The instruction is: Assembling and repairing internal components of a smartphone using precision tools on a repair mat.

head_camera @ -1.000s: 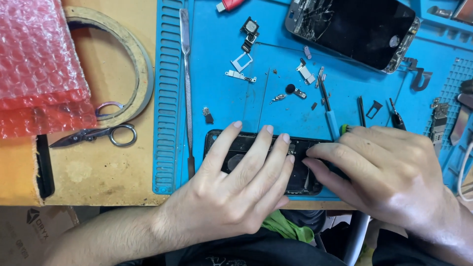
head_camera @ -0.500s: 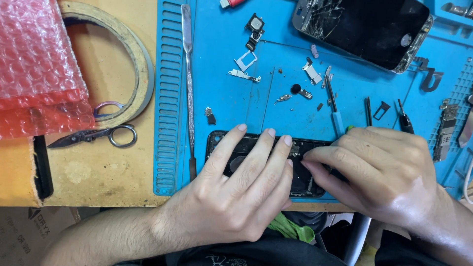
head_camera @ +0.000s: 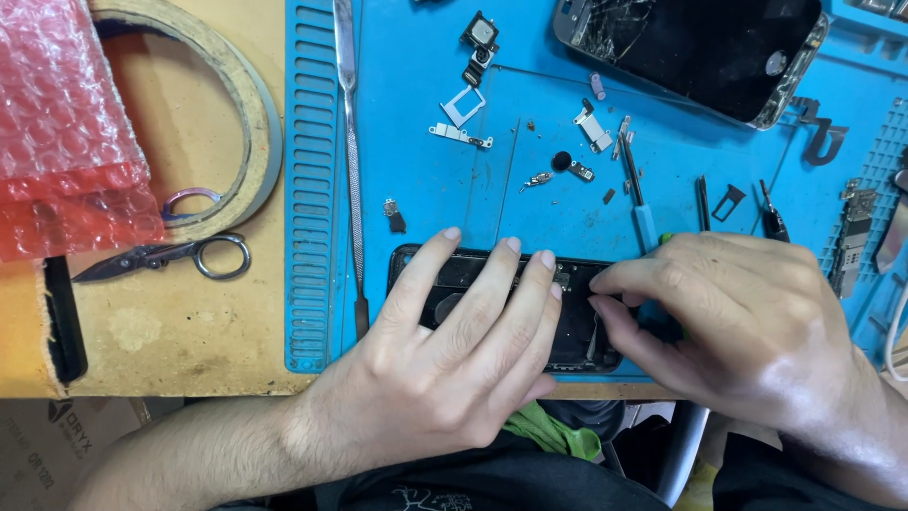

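Blue rubbery work mat (head_camera: 567,142), ribbed slots down its edge, spreads above both hands over a tan wooden bench (head_camera: 170,331). Red bubble wrap (head_camera: 57,132), cut off at frame edge, sits far out past the left hand, with a flat ring of masking tape (head_camera: 253,132) between it and the mat. Cracked phone screen (head_camera: 700,47), glossy black, partly cropped, lies well above the right hand. Opened phone body (head_camera: 577,322), dark, rounded corners, lies at the mat's near edge, mostly hidden under both hands. Left hand (head_camera: 445,350) rests flat on it, fingers spread wide. Right hand (head_camera: 738,322) curls narrow, fingertips pinched at the phone's innards; what it grips is hidden, cannot tell. Thin steel spudger (head_camera: 350,142) runs just beyond the left fingers. Small snips (head_camera: 165,257) lie outside the left hand. Tiny metal brackets and screws (head_camera: 586,128) scatter above the fingertips, too small to sort.
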